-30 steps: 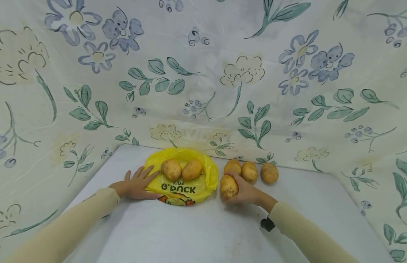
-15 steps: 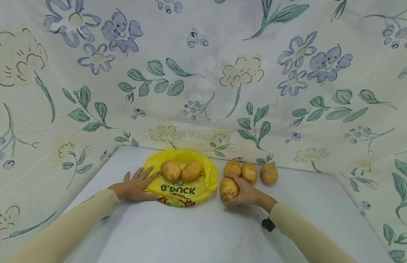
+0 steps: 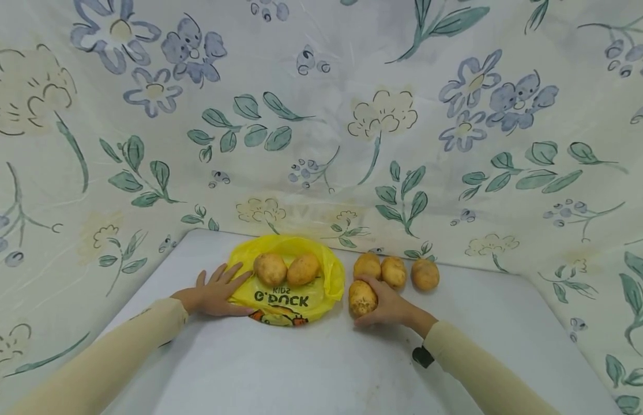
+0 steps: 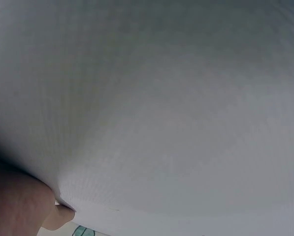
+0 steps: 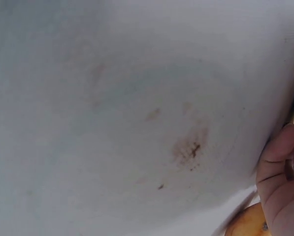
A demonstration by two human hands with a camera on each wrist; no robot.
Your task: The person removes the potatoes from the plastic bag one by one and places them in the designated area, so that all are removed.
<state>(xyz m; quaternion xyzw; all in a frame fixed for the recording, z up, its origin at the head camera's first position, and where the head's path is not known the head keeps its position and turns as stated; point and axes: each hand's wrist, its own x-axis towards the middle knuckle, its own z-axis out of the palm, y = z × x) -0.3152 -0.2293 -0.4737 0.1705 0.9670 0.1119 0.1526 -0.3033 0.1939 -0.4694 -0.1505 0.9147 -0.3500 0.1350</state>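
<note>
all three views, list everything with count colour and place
table: 1, white, foreground
stains: several, brown, on table
floral sheeting: unclear count, cream, behind table
plastic bag: 1, yellow, on table
bag potatoes: 2, tan, within bag's outline
rear potatoes: 3, tan, table's far edge
held potato: 1, tan, right of bag
small object: 1, black, lower right of held potato
sleeves: 2, cream, arms
left grip: 1, bare, bag's left edge
right grip: 1, bare, round held potato
</note>
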